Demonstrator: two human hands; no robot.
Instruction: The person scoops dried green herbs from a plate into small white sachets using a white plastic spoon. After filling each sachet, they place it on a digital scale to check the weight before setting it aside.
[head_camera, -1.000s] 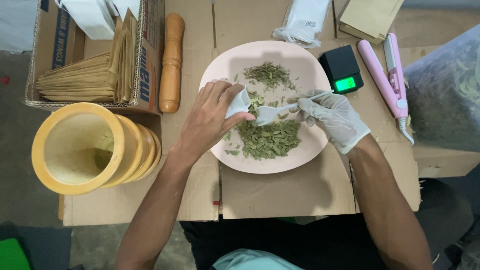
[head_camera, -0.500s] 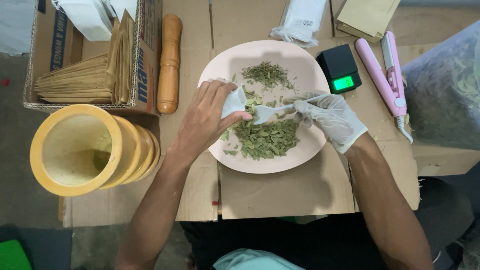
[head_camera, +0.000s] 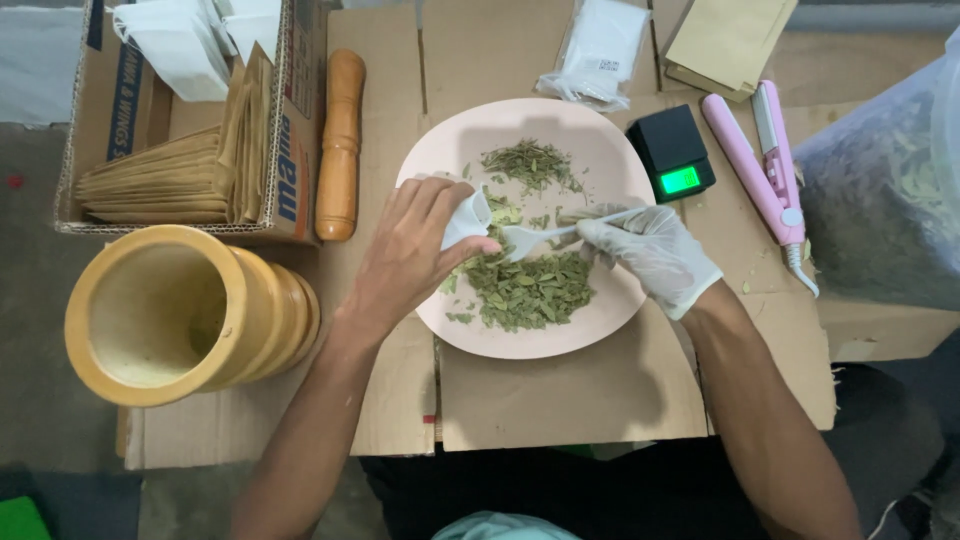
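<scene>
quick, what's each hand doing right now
Left hand: closed on a small white paper sachet.
Right hand, in a white glove: closed on a white plastic spoon.

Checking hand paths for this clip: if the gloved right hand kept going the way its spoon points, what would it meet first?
Probably the small white pouch held by the left hand: the right hand aims its white spoon leftward at it, above the pink plate.

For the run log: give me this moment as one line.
left hand: holds small white bag | right hand: gloved, holds white spoon at bag | dried green leaves on pink plate
</scene>
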